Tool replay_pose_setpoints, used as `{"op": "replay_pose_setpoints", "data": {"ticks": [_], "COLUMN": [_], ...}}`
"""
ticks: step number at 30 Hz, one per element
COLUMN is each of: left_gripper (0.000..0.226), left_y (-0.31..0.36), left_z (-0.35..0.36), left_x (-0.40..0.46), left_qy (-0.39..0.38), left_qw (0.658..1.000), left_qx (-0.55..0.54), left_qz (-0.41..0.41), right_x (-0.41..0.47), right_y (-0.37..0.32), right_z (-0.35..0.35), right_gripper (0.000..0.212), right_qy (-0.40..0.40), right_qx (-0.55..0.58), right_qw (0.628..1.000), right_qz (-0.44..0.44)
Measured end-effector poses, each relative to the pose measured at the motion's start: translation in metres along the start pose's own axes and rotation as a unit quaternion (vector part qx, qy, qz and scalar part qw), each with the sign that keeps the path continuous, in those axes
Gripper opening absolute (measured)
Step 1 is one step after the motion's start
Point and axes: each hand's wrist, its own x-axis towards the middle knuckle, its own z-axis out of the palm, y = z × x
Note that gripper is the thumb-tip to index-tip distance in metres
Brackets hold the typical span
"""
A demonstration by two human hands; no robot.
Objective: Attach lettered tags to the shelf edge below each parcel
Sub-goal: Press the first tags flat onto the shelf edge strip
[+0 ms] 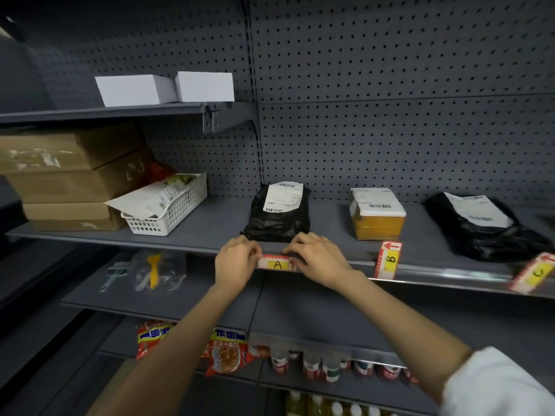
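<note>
Head view: a person faces grey pegboard shelving, both bare arms reaching forward to the front lip of the middle shelf.
Left hand: its fingers pinch the left end of the tag marked A, pressing it against the shelf edge.
Right hand: its fingers are closed on the right end of the same tag, so the tag runs flat between the two sets of fingertips.
Tag position: lying lengthwise along the lip, directly under the fingertips; whether it is already seated or stuck cannot be told.
Parcel above: a black bag parcel with a white shipping label sits just behind the fingers, its front edge nearly touching the knuckles.
To the right of the fingers: a yellow taped parcel, with the tag marked B standing on end at the lip below it.
Far right of the fingers: a second black parcel, with the tag marked C tilted at the lip below it.
To the left of the fingers: a white basket and stacked cardboard boxes, well apart from the work.
Progress, as judged: A is being fixed; B and C look loose or crooked and probably still need setting straight.
Risk: letting go before the tag grips could let it tip or fall to the shelf below; uneven pressure from one hand could leave it slanted, and a knuckle nudge could shift the black bag off centre.
</note>
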Motion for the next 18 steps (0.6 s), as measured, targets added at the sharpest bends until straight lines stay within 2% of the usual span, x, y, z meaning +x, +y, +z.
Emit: {"op": "replay_pose_setpoints", "data": {"ticks": [6, 15, 18], "left_gripper": [0.003, 0.003, 0.02], "left_y": [-0.009, -0.014, -0.004], "left_z": [0.001, -0.005, -0.01], "left_x": [-0.001, 0.004, 0.011], "left_qy": [0.012, -0.005, 0.002], "left_qw": [1.0, 0.999, 0.998], "left_qx": [0.015, 0.028, -0.017], "left_qz": [0.02, 0.044, 0.064], "right_x": [0.0, -0.004, -0.009], "right_y": [-0.002, -0.003, 0.001], "right_z": [0.0, 0.002, -0.004], "right_gripper": [0.028, 0.036, 0.039], "right_qy": [-0.004, -0.023, -0.041], "right_qx": [-0.01, -0.03, -0.034], "right_qw": [1.0, 0.999, 0.998], "right_qz": [0.009, 0.016, 0.018]}}
